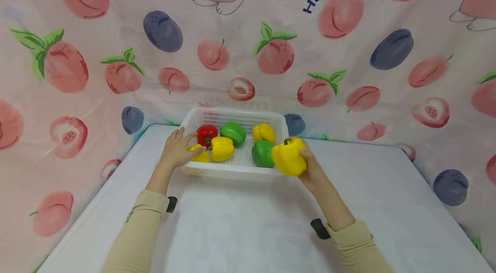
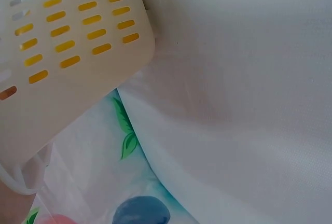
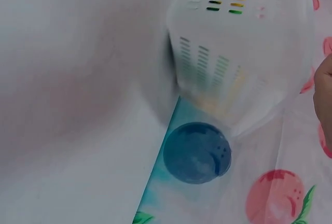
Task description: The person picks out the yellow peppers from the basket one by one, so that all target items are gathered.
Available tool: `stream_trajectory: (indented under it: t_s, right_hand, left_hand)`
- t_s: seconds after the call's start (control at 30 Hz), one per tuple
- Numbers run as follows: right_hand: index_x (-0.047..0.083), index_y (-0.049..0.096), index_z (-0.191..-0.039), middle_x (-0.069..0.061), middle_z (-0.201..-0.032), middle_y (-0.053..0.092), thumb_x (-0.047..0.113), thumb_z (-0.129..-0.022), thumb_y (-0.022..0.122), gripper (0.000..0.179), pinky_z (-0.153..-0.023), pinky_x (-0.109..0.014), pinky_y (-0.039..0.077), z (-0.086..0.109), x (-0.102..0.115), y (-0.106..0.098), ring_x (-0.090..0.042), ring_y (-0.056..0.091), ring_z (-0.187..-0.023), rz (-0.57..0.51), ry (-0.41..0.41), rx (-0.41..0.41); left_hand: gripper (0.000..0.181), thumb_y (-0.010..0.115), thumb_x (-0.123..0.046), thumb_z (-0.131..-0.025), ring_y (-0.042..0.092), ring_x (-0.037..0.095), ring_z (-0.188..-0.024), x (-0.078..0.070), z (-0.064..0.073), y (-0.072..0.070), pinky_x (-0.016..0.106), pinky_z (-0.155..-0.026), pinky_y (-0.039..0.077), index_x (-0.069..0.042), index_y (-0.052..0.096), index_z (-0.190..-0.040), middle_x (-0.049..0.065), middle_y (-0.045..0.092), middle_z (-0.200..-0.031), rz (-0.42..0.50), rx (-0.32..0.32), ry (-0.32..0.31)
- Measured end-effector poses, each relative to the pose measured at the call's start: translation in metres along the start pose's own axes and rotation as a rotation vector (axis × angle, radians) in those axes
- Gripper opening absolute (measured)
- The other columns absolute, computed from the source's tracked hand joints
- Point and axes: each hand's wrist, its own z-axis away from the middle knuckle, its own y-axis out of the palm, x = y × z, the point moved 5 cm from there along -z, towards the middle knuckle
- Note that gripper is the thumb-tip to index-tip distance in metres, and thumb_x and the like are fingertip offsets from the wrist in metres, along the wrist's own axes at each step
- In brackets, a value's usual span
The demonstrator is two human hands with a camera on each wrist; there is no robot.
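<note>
My right hand [image 1: 313, 174] holds a yellow bell pepper [image 1: 289, 157] over the front right corner of a white plastic basket [image 1: 232, 170]. At the basket's left rim is my left hand [image 1: 176, 148], its fingers spread and its thumb across another yellow pepper [image 1: 200, 155]. Inside the basket lie a red pepper [image 1: 206, 134], a green pepper [image 1: 234, 133], a yellow pepper [image 1: 222, 149] in the middle, a yellow pepper [image 1: 264, 132] at the back right and a green pepper [image 1: 263, 154] below it. Only an edge of the right hand [image 3: 324, 102] shows in the right wrist view.
The basket stands on a white-covered table [image 1: 232, 221], near its back edge. Behind and beside the table hangs a fruit-print cloth [image 1: 240, 53]. Slotted basket walls fill part of both wrist views, and a dark device [image 1: 320, 228] sits at the right wrist.
</note>
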Motion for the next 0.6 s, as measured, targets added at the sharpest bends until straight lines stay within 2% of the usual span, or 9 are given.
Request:
stream_trajectory:
  t_s: [0.23, 0.6]
  right_hand:
    - [0.031, 0.041, -0.122, 0.01, -0.11, 0.05, 0.029, -0.097, 0.031, 0.027, -0.08, -0.016, 0.05, 0.007, -0.002, -0.015, -0.005, 0.053, -0.092, 0.077, 0.037, 0.006]
    - [0.03, 0.036, -0.127, 0.008, -0.111, 0.047, 0.033, -0.103, 0.025, 0.026, -0.08, -0.015, 0.049, 0.02, -0.001, -0.029, -0.005, 0.05, -0.092, 0.14, 0.033, 0.092]
  left_hand:
    - [0.069, 0.051, -0.051, -0.09, 0.012, 0.05, -0.139, -0.002, 0.001, -0.001, 0.063, -0.114, 0.011, -0.006, 0.04, -0.141, 0.031, 0.015, -0.153, -0.025, 0.005, -0.007]
    - [0.07, 0.051, -0.052, -0.089, 0.011, 0.049, -0.139, 0.0, 0.0, 0.001, 0.064, -0.113, 0.01, -0.007, 0.038, -0.142, 0.03, 0.013, -0.153, -0.006, 0.018, -0.024]
